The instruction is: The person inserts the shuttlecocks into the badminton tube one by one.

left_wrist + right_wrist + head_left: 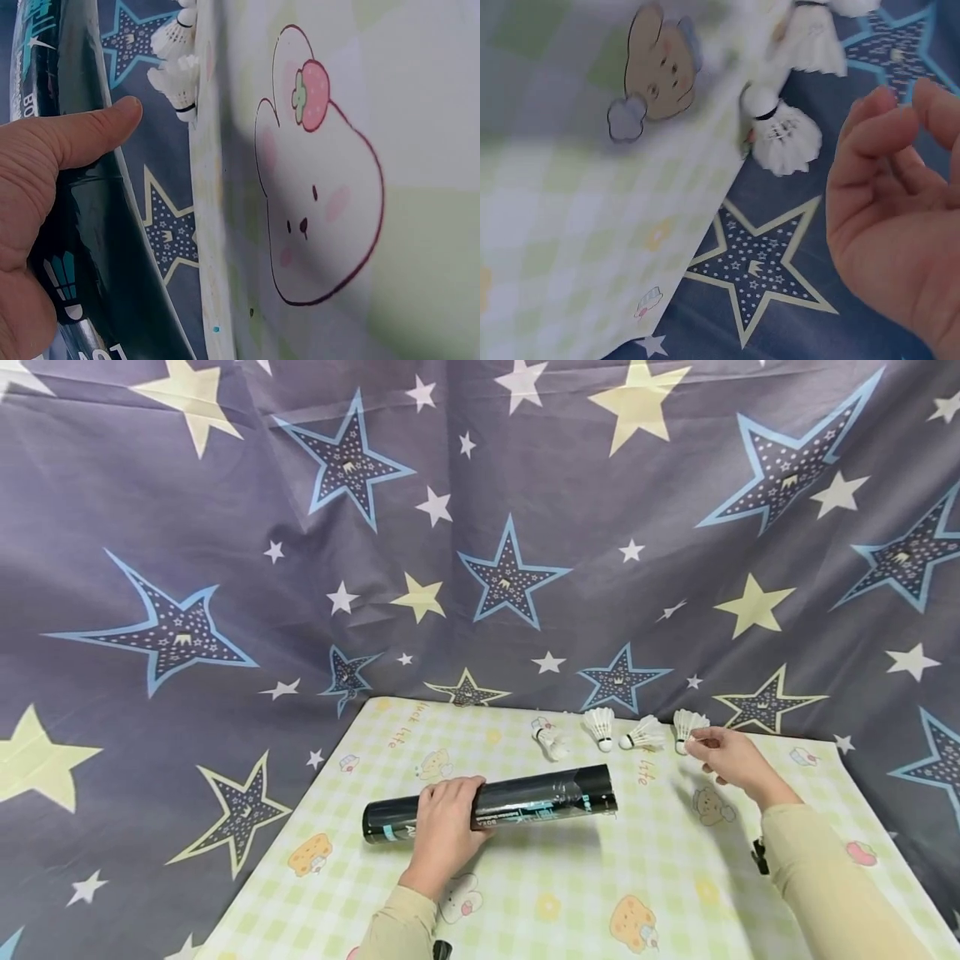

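Around the middle of a black shuttlecock tube (540,799) curls my left hand (447,831), the tube lying crosswise over the table. In the left wrist view the thumb (112,124) presses along the tube's side. My right hand (731,762) reaches to the rightmost white shuttlecock (686,724), its fingertips overlapping it in the head view. The right wrist view shows that hand's bent fingers (877,146) with nothing between them, a small gap from the nearest shuttlecock (784,139). Three more shuttlecocks lie leftward: one beside it (645,733), one upright (600,727), one on its side (551,740).
The table (562,893) has a pale green checked cover with cartoon prints. A dark star-patterned curtain (420,635) hangs right behind its back edge, close to the shuttlecocks.
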`<state>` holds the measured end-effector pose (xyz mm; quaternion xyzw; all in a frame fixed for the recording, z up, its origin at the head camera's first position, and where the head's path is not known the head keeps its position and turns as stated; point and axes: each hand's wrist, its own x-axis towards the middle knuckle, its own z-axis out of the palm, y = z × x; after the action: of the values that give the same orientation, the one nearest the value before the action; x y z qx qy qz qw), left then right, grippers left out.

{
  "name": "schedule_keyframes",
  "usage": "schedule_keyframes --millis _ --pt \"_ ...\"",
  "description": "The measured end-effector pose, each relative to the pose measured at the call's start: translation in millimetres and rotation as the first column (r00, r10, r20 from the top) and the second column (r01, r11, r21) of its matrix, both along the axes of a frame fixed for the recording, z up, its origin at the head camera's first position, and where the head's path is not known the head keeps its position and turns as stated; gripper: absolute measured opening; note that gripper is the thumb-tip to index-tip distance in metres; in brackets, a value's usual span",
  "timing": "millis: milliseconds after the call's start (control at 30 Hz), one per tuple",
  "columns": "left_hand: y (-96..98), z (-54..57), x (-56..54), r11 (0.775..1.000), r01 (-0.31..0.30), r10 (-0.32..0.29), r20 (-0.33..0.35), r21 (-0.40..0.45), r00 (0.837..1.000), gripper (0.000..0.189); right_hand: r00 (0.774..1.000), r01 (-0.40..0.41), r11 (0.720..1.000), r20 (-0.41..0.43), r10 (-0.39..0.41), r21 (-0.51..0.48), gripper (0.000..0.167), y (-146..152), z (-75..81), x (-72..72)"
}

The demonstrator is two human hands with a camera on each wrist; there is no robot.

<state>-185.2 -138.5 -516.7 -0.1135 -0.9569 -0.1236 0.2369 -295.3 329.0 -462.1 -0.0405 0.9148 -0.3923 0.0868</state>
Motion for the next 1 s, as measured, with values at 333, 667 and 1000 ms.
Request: schedule_keyframes --millis 333,667,1000 --pt "-1.5 -1.9 0.4 1.0 -0.01 0.01 -0.014 0.001 1.0 0.083 0.995 -0.01 0.94 -0.091 0.044 0.341 0.074 -3 -17.9 -41.8" --pt "-2.4 -8.1 3.7 1.0 -0.023 0.023 -0.002 -0.015 1.0 0.08 0.995 -0.034 0.927 -0.078 0.068 0.374 0.076 -8 -25.0 -53.9" --pt "-6.9 -11.7 6.0 0.999 -0.018 0.016 -0.045 -0.039 0.999 0.084 0.993 -0.084 0.912 -0.044 0.111 0.401 0.077 -1 -23.2 -66.0"
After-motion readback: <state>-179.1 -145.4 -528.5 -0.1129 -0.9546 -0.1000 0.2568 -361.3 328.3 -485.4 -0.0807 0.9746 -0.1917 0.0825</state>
